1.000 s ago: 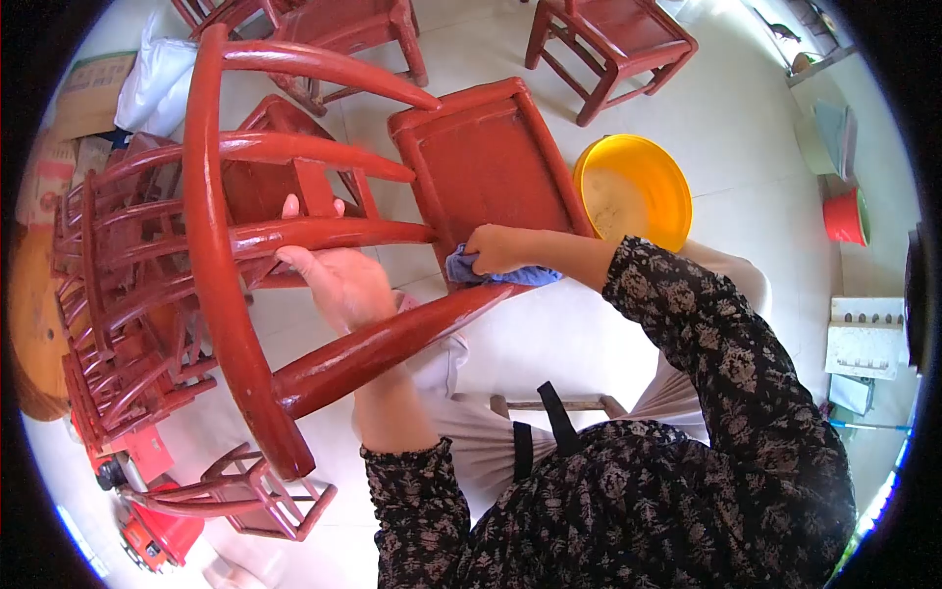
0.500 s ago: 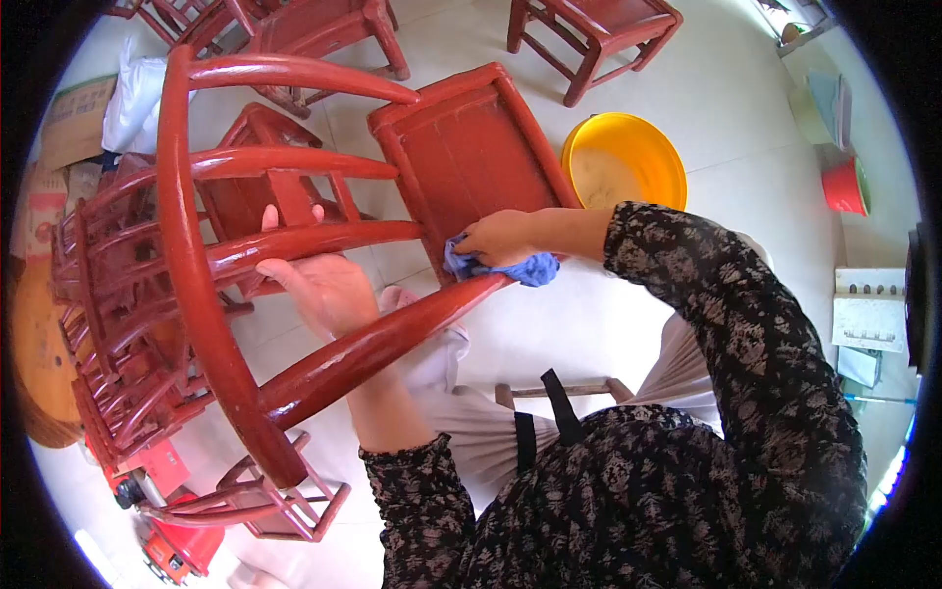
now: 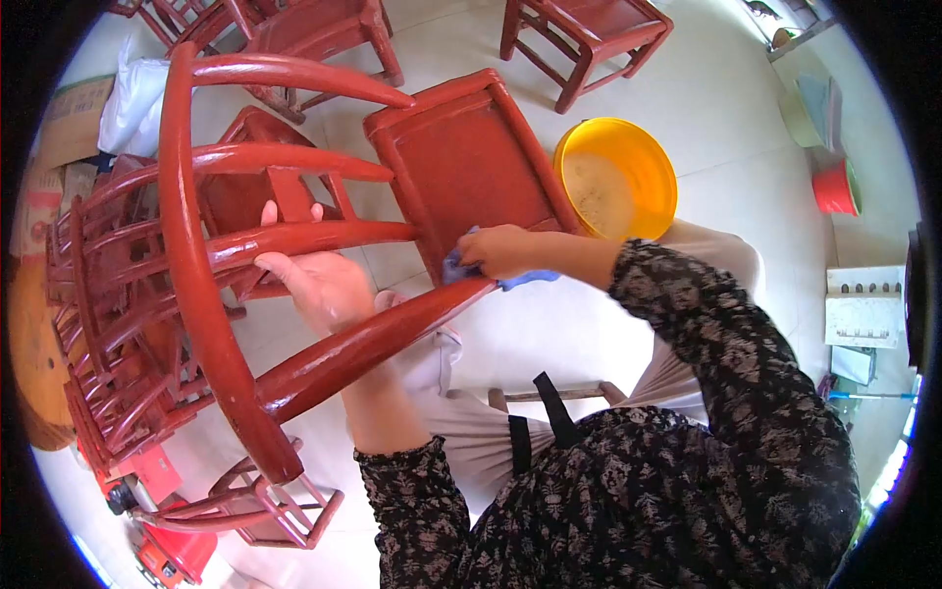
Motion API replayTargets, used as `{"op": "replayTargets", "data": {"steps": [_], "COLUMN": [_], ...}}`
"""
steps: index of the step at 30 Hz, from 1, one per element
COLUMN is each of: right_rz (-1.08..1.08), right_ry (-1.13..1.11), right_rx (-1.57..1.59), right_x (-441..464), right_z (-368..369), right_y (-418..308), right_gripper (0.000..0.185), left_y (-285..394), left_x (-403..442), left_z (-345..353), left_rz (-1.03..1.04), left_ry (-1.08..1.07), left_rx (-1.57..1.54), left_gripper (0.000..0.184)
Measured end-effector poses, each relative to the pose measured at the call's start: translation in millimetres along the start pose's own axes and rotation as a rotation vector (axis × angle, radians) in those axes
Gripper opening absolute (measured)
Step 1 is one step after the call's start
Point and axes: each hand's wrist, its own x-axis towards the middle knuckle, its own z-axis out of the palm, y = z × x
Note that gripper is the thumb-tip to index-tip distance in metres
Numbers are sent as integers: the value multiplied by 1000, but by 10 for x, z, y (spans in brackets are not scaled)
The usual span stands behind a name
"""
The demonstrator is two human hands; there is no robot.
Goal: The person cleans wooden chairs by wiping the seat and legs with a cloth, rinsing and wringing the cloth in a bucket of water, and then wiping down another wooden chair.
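A red wooden chair is tilted in front of me, its slatted back stretching to the left. My left hand holds a slat of the backrest, thumb on the near side and fingertips showing beyond it. Bunched under my right hand is a blue cloth, pressed on the seat's near edge where the back post joins. Part of the cloth is hidden by the fingers.
A yellow bucket with murky water stands beside the seat. Another red chair is at the back, and several stacked ones crowd the left. A small red chair lies lower left.
My right hand with the cloth has shifted slightly along the seat's edge. My left hand keeps its place on the slat. My knee now shows next to the bucket.
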Motion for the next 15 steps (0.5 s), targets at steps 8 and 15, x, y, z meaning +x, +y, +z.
{"op": "replayTargets", "data": {"steps": [8,15], "right_rz": [99,57], "right_ry": [-336,-207], "right_rx": [1,-55], "right_x": [281,235], "right_z": [-244,-74], "right_y": [-145,-8], "right_gripper": [28,26], "left_y": [3,-40], "left_x": [6,7], "left_z": [-2,-66], "left_rz": [-19,-49], "left_ry": [5,1], "left_rx": [-41,-38], "left_gripper": [65,67]}}
